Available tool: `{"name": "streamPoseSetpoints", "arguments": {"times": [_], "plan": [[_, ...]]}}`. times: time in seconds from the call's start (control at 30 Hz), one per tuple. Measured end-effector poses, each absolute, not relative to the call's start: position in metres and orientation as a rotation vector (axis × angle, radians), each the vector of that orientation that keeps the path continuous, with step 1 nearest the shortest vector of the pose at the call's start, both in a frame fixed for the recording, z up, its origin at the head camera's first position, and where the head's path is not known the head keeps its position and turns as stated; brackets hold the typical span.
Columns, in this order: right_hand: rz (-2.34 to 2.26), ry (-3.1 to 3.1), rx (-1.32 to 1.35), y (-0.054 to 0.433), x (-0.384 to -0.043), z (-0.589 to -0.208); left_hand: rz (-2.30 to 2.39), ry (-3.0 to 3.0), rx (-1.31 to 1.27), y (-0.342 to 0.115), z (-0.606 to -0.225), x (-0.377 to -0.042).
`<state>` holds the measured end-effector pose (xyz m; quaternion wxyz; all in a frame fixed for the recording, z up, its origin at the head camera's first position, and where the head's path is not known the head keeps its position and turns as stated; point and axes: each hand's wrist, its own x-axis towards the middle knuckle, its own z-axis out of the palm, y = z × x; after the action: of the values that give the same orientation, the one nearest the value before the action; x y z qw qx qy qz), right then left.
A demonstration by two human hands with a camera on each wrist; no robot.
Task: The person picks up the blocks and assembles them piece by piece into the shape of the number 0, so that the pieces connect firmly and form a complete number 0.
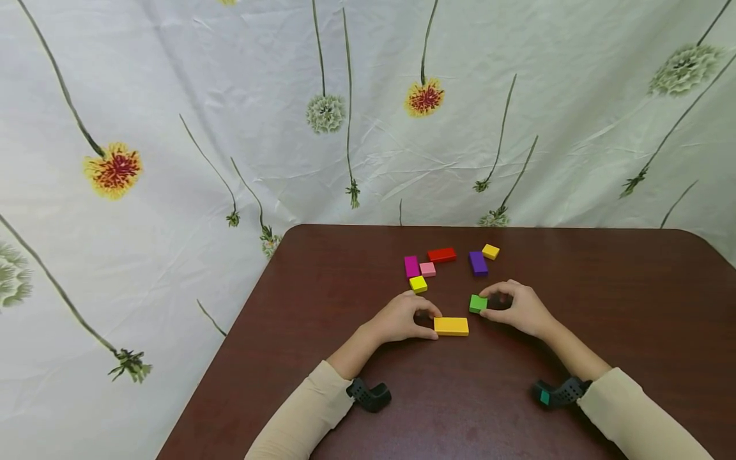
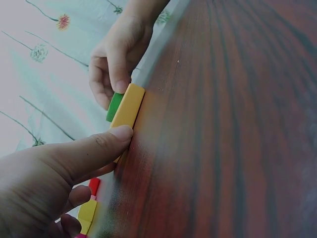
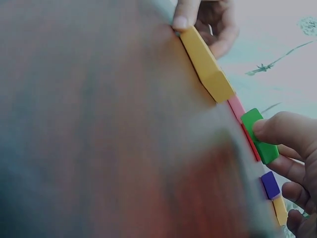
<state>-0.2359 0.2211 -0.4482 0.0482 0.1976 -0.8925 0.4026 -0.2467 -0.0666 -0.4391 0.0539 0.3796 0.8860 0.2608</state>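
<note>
My left hand (image 1: 405,318) pinches the left end of a long orange-yellow block (image 1: 452,326) between thumb and fingers; the block lies at the near side of the group. My right hand (image 1: 520,310) pinches a small green block (image 1: 478,303) just beyond and to the right of it. In the left wrist view the thumb presses the near face of the yellow block (image 2: 130,105), with the green block (image 2: 115,106) behind it. The right wrist view has the thumb on the face of the green block (image 3: 259,136), apart from the yellow block (image 3: 205,64).
Farther back on the brown table (image 1: 345,268) lie a magenta block (image 1: 411,266), a pink block (image 1: 427,269), a bright yellow block (image 1: 418,284), a red block (image 1: 441,255), a purple block (image 1: 478,263) and a small orange-yellow block (image 1: 490,251). A flowered cloth (image 1: 259,96) hangs behind.
</note>
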Motion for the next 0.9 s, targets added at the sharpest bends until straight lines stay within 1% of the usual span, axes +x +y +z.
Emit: {"name": "streamPoseSetpoints", "arguments": {"times": [0.4,0.9], "plan": [[1.255,-2.726,0.59,0.217,-0.226,-0.456,0.803,2.681,1.152,-0.066,-0.441,-0.248],[1.29,-2.676,0.66,0.215,-0.225,-0.462,0.8,2.681,1.15,-0.066,-0.439,-0.247]]}}
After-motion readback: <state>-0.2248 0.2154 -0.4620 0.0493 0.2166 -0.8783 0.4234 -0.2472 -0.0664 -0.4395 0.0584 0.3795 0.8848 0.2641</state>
